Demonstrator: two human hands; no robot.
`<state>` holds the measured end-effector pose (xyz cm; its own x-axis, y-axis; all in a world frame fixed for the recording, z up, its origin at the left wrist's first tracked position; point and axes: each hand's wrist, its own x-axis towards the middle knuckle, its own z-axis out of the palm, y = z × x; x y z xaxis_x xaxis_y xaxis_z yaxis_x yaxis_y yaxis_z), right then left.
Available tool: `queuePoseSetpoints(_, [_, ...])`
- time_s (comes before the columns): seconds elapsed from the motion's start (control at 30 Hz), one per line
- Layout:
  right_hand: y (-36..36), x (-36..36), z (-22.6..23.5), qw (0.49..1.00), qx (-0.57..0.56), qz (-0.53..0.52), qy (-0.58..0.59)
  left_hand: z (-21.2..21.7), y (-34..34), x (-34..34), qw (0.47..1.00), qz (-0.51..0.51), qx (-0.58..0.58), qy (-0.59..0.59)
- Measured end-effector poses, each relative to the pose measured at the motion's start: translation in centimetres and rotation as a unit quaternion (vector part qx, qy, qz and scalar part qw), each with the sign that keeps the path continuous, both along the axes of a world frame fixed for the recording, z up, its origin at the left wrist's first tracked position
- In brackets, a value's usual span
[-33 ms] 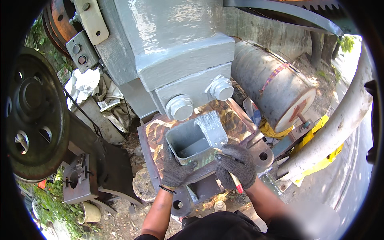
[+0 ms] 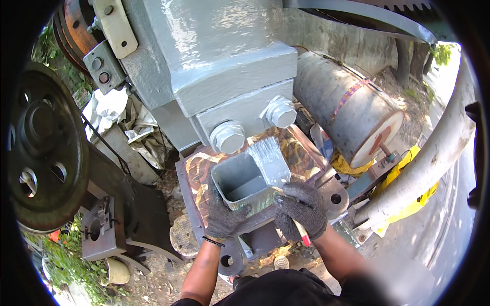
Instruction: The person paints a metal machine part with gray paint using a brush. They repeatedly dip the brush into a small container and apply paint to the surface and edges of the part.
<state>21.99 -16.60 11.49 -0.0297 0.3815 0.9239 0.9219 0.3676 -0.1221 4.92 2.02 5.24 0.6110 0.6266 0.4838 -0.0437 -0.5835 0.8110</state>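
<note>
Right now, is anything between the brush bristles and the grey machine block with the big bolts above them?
Nothing visible. The right hand holds the brush with its bristles up, just below the bolts on the grey block. The left hand holds the paint tin lower, out of the way.

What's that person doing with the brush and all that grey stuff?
A person in dark knitted gloves is painting a big machine grey. The left hand holds a small rectangular tin of grey paint by its lower edge. The right hand grips a flat paintbrush with a red-tipped handle, its bristles loaded with grey paint and raised over the tin, just below two large grey hex bolts. The glossy grey machine housing above looks wet and shiny.
</note>
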Motion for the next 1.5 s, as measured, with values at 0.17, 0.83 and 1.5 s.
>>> queuePoseSetpoints(0.17, [1.7, 0.0, 3.8, 0.998, 0.026, 0.009, 0.061, -1.2, 0.7, -0.6, 0.998, 0.010, -0.012, 0.063])
queuePoseSetpoints(0.83, [-2.5, 2.1, 14.9, 0.988, -0.072, -0.132, 0.029, -0.1, -0.2, 0.4, 1.000, -0.004, -0.009, 0.012])
queuePoseSetpoints(1.5, [-3.3, 1.5, 15.4, 0.976, -0.114, -0.141, -0.122, 4.4, -2.4, 9.1, 0.993, 0.031, 0.094, -0.068])
